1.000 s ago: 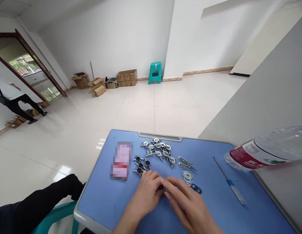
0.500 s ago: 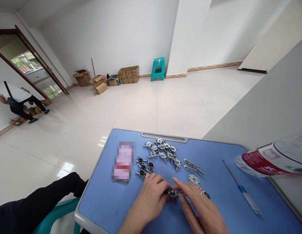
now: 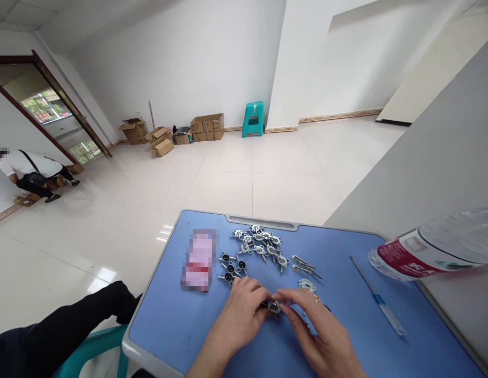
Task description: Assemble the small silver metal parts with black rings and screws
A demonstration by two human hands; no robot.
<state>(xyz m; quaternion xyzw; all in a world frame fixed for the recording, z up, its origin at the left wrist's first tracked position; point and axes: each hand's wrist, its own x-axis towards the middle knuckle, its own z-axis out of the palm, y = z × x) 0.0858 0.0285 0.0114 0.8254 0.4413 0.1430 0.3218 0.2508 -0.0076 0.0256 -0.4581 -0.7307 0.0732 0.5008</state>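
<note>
My left hand [image 3: 244, 307] is closed around a small metal fitting [image 3: 273, 307] with a flange, low over the blue table [image 3: 161, 336]. From the other side my right hand [image 3: 320, 328] brings its thumb and index finger together at the fitting's edge; anything small between those fingertips is hidden. Just beyond the left hand lie several similar fittings with black round faces [image 3: 230, 269]. Farther back is a cluster of silver flanged fittings [image 3: 261, 241]. Thin metal levers [image 3: 305, 265] and flat metal plates [image 3: 307, 285] lie beyond the right hand.
A screwdriver [image 3: 380, 300] with a clear handle lies at the right, near a large plastic bottle [image 3: 428, 252]. A blurred pink item [image 3: 200, 260] is on the left. Cardboard boxes [image 3: 207, 127] and a teal stool [image 3: 253, 119] stand by the wall. A person [image 3: 34, 170] bends over boxes.
My right fingertips have come closer together at the fitting, which stays in my left hand. The view has shifted slightly. The person at far left has bent lower.
</note>
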